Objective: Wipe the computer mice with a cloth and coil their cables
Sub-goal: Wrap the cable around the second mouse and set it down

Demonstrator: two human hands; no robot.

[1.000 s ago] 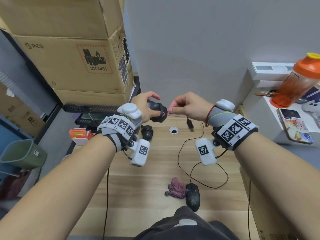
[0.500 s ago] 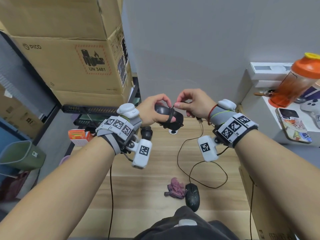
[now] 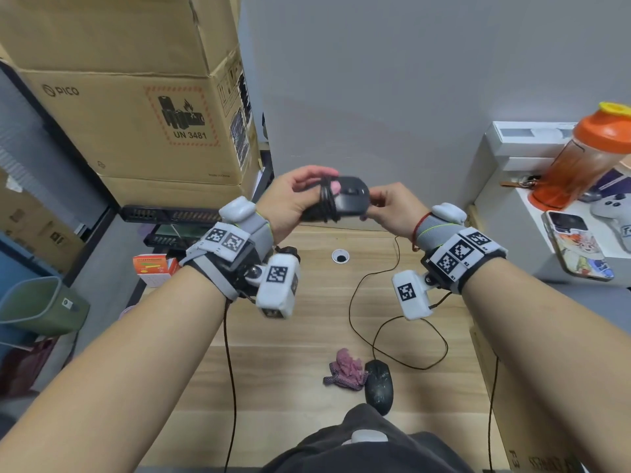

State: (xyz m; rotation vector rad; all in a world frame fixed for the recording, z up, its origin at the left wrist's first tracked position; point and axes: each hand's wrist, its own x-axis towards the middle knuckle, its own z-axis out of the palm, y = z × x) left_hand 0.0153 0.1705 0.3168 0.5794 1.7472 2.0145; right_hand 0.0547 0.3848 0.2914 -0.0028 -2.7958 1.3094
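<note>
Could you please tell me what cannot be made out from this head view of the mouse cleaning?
- Held mouse: its rear end is hidden by the left hand and the cable wraps.
- Plug of that cable: not visible; the fingers cover it, if it is there.
- Loose cable of the mouse on the desk: its far end passes behind the right hand.
- Third dark object: largely hidden behind the left wrist device.
- Shaker bottle: cut off by the right edge.

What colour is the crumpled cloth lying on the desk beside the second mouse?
Pinkish purple. The cloth shows best in the head view, just left of the black mouse.
</note>
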